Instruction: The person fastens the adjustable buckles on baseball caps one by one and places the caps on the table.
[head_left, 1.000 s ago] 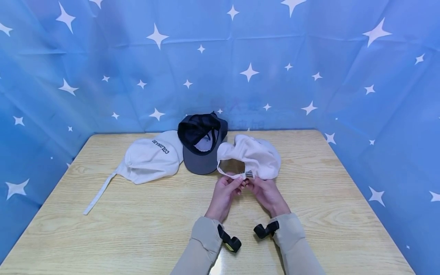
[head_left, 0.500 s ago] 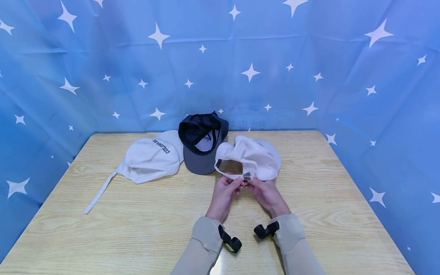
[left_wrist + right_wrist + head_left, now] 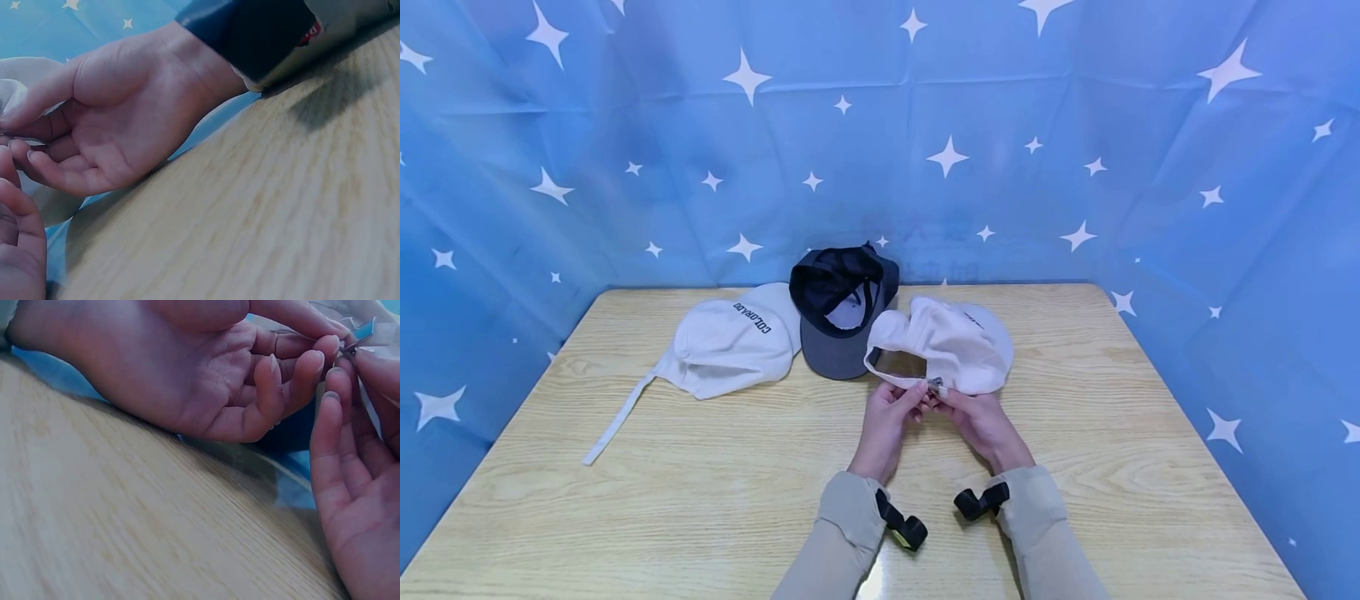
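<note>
A white baseball cap (image 3: 958,346) lies on its side, its back opening facing left and front. A metal buckle (image 3: 935,384) sits on its back strap (image 3: 891,379). My left hand (image 3: 886,425) pinches the strap just left of the buckle, between thumb and fingers. My right hand (image 3: 987,427) pinches at the buckle, thumb on top. The fingertips of both hands meet there. In the right wrist view the buckle (image 3: 364,331) shows a raised, shiny plate between the two thumbs. The left wrist view shows the right hand (image 3: 125,119) with its lower fingers loosely bent.
Directly behind and left of the held cap is a dark navy cap (image 3: 838,354), turned inside up. Another white cap (image 3: 730,350) with COLORADO lettering lies further left, its long strap (image 3: 621,417) trailing forward. A blue star-printed cloth (image 3: 880,150) surrounds the wooden table (image 3: 700,517).
The cap's opening has shifted slightly left and dark lettering now shows on its far side. The buckle has tilted and moved a little left under the fingers. Both hands stay nearly in place.
</note>
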The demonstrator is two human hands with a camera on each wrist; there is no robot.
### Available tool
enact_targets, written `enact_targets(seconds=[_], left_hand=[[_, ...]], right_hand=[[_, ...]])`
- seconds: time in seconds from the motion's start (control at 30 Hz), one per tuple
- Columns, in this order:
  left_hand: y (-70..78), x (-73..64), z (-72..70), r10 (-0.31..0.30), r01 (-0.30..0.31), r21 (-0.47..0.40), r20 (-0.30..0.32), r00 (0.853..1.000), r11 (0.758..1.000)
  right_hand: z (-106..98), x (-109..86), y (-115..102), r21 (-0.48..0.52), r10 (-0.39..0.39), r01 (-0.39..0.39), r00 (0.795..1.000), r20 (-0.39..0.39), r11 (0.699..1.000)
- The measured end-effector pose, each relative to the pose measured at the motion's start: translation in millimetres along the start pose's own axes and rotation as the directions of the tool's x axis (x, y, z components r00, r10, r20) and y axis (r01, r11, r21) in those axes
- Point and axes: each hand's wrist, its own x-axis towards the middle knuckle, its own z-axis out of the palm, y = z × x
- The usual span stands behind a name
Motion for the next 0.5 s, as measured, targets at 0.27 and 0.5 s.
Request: enact_targets(seconds=[0.27,0.5], left_hand=[[-0.2,-0.1,0.2,0.010,-0.008,-0.049,0.040,0.999,0.999],[0.2,-0.8,-1.2,0.011,-0.006,-0.111,0.044,0.999,0.994]], right_hand=[[-0.3,2.2,0.0,0.028,-0.017,0.016,0.999,0.030,0.999],[-0.3,0.8,-0.9,0.047,-0.019,0.018,1.000,0.017,0.999]])
